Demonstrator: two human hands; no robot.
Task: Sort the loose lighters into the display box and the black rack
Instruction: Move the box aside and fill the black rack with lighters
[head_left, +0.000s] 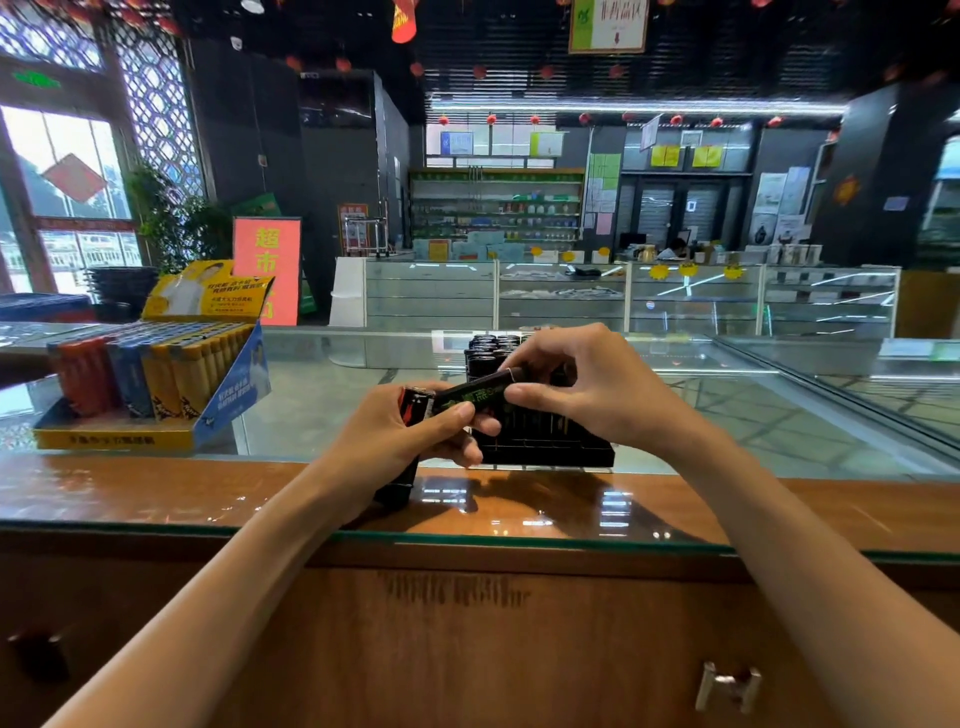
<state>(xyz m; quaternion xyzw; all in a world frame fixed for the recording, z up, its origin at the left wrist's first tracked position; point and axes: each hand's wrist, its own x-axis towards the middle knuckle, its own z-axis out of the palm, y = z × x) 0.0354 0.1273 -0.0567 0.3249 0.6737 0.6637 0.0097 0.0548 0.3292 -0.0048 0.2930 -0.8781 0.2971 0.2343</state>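
The small black plastic lighter with green print is pinched by the right hand. The left hand grips its other end and a red-and-black lighter. The black slotted rack stands just behind, at 12 o'clock. Next, I think: stand it up and slide it into a free slot.

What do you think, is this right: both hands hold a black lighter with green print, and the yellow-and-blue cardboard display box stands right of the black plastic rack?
Not quite. The head view shows the yellow-and-blue cardboard display box standing left of the black plastic rack, not right. The rest holds: the left hand and right hand both hold the black lighter with green print.
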